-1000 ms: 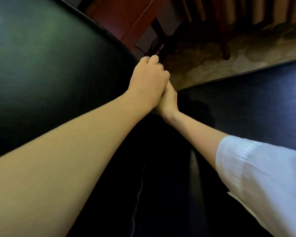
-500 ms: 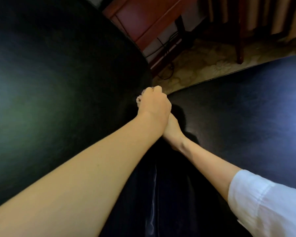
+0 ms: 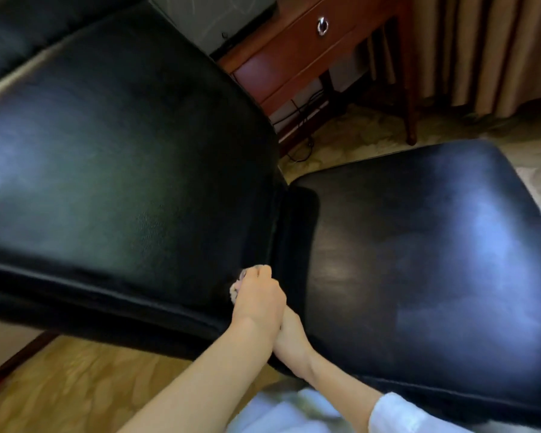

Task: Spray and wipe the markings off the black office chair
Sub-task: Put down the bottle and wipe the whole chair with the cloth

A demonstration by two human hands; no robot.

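Observation:
The black office chair fills the view, its backrest (image 3: 122,157) on the left and its seat (image 3: 434,245) on the right, with a narrow gap between them. My left hand (image 3: 258,300) is curled round a small pale cloth (image 3: 233,290) and presses it against the backrest's lower corner beside the gap. My right hand (image 3: 289,335), in a white sleeve, lies just under and behind the left hand at the seat's near-left edge. Its fingers are hidden. No spray bottle is in view. I cannot make out markings on the leather.
A red-brown wooden desk (image 3: 294,57) with a ring-handled drawer stands behind the chair, cables (image 3: 297,117) hanging below it. Beige curtains (image 3: 481,51) hang at the far right. Patterned carpet (image 3: 75,385) shows under the chair.
Both hands have slid together along the gap between backrest and seat, toward me. The view has pulled back, so more of the chair, desk and floor shows.

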